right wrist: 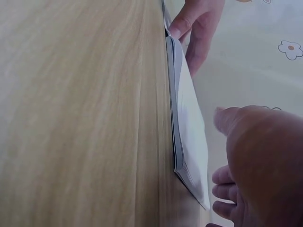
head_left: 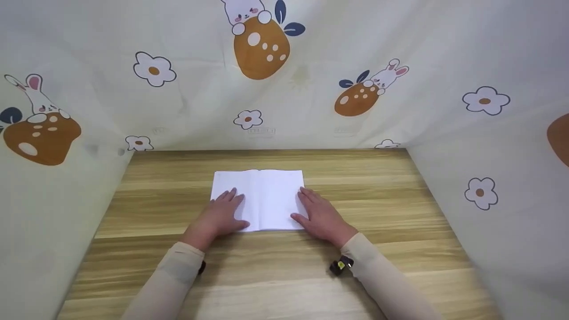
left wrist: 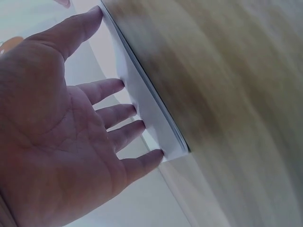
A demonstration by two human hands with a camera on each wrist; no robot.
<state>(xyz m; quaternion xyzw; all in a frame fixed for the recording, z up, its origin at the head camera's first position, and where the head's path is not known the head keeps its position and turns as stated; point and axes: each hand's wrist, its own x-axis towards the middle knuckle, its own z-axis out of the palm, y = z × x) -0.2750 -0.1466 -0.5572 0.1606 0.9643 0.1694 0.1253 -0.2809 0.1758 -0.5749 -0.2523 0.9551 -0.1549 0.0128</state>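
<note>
An open notebook (head_left: pixel 280 195) with blank white pages lies flat on the wooden table, its spine crease running up the middle. My left hand (head_left: pixel 224 213) rests on the left page with its fingers spread, and in the left wrist view the fingertips (left wrist: pixel 135 111) press on the paper. Over the right page's outer edge lies my right hand (head_left: pixel 322 215), fingers extended and thumb apart. In the right wrist view the stacked pages (right wrist: pixel 191 127) show from the side, with the right hand (right wrist: pixel 260 161) just above them.
The wooden table (head_left: pixel 355 178) reaches back to a pale cloth wall (head_left: pixel 186 102) printed with rabbits and flowers. Cloth also hangs at both sides. A small black device (head_left: pixel 341 265) sits at the right wrist.
</note>
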